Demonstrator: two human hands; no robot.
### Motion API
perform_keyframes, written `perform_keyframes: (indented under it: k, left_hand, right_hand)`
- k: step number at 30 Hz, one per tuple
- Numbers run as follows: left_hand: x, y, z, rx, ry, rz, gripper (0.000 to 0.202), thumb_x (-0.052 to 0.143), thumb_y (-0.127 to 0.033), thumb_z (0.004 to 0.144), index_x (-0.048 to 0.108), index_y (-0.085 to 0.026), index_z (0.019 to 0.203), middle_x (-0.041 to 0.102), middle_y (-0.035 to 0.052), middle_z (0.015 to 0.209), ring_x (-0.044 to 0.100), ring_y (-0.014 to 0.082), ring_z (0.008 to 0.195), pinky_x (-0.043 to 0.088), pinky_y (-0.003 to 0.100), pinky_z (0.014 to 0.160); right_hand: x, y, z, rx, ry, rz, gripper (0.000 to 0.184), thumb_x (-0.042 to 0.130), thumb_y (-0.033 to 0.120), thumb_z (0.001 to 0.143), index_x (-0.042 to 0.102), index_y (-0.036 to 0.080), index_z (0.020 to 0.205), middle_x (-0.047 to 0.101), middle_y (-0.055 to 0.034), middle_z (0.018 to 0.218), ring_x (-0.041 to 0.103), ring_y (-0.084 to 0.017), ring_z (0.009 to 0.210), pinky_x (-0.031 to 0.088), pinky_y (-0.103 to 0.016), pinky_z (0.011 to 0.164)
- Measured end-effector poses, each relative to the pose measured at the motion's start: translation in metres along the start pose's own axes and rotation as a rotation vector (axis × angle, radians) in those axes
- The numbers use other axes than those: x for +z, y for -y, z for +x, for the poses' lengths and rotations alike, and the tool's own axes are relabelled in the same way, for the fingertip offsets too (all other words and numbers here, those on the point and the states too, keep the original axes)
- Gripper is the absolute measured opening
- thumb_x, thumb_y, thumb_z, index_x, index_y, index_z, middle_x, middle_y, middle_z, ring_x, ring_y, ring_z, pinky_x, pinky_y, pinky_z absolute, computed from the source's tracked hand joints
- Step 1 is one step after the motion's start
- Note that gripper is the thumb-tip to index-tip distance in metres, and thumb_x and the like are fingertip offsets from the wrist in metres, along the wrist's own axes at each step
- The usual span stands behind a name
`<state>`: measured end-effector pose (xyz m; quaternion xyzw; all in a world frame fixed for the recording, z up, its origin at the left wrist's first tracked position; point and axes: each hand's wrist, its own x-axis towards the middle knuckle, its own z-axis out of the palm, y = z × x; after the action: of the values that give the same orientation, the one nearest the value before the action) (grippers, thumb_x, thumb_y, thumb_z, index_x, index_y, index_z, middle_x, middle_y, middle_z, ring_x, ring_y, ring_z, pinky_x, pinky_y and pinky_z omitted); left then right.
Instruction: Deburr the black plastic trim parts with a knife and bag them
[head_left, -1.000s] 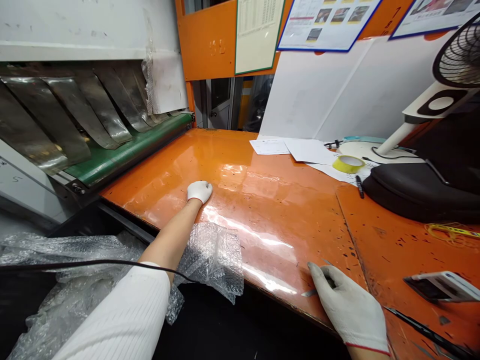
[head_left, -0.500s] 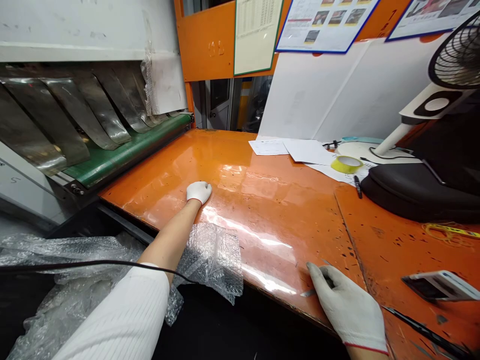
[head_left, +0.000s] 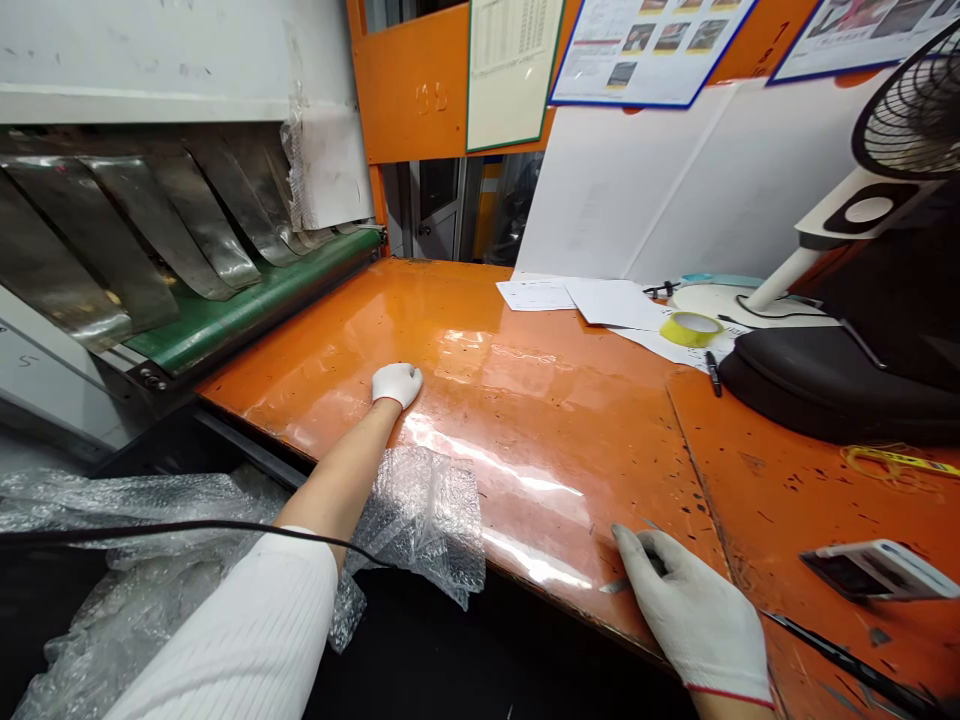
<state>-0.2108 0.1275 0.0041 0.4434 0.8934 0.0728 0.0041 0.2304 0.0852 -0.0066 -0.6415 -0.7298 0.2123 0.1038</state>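
My left hand (head_left: 397,384), in a white knit glove with a red cuff edge, rests closed in a fist on the orange tabletop (head_left: 555,420). Nothing shows in it. Close to the table's near edge at the right lies my right hand (head_left: 694,610), in a similar glove with greyish fingertips. Its thumb stands apart from the loosely bent fingers, with a gap between them and no object visible there. A small grey scrap (head_left: 615,586) lies beside the thumb. Under my left forearm, clear bubble wrap (head_left: 431,520) hangs over the table edge.
A green conveyor roller (head_left: 262,300) under hanging metallic strips borders the table's left. At the right are yellow tape (head_left: 690,328), papers (head_left: 611,300), a marker (head_left: 713,373), a fan (head_left: 847,215), a black case (head_left: 802,385) and a white-edged device (head_left: 881,570). A black cable (head_left: 187,526) crosses my left forearm.
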Motion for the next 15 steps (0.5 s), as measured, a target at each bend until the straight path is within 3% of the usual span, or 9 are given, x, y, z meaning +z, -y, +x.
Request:
perform_keyframes:
  k: [4, 9, 12, 15]
  left_hand:
    - [-0.006, -0.001, -0.003, -0.003, 0.012, 0.022, 0.046, 0.041, -0.042, 0.102, 0.083, -0.023, 0.105, 0.08, 0.0134, 0.114, 0.074, 0.0295, 0.108, 0.052, 0.032, 0.084]
    - [-0.022, -0.006, -0.009, 0.006, 0.047, 0.04, 0.052, 0.037, -0.04, 0.1, 0.082, -0.016, 0.11, 0.077, 0.0191, 0.122, 0.071, 0.0373, 0.116, 0.053, 0.038, 0.085]
    - [-0.027, -0.006, -0.006, 0.028, 0.07, 0.036, 0.055, 0.037, -0.043, 0.099, 0.081, -0.012, 0.112, 0.075, 0.0244, 0.124, 0.07, 0.0431, 0.118, 0.054, 0.042, 0.085]
    - [-0.025, -0.005, 0.001, 0.023, 0.079, 0.073, 0.057, 0.037, -0.047, 0.098, 0.081, -0.014, 0.113, 0.074, 0.0232, 0.127, 0.07, 0.0434, 0.118, 0.054, 0.042, 0.083]
  right_hand:
    - [0.007, -0.004, 0.001, -0.039, -0.052, 0.007, 0.048, 0.048, 0.065, 0.095, 0.063, 0.026, 0.071, 0.067, -0.0055, 0.07, 0.058, -0.024, 0.066, 0.034, -0.028, 0.059]
    - [0.017, -0.005, -0.001, -0.126, -0.175, 0.058, 0.048, 0.049, 0.058, 0.098, 0.05, 0.023, 0.065, 0.06, -0.0038, 0.064, 0.053, -0.02, 0.063, 0.027, -0.029, 0.06]
    - [0.022, -0.005, 0.0, -0.12, -0.213, 0.084, 0.046, 0.05, 0.053, 0.101, 0.05, 0.023, 0.067, 0.061, -0.0024, 0.065, 0.055, -0.019, 0.066, 0.027, -0.03, 0.063]
    - [0.025, -0.005, 0.002, -0.102, -0.232, 0.093, 0.046, 0.054, 0.05, 0.103, 0.052, 0.022, 0.067, 0.061, -0.0009, 0.065, 0.054, -0.017, 0.066, 0.026, -0.03, 0.063]
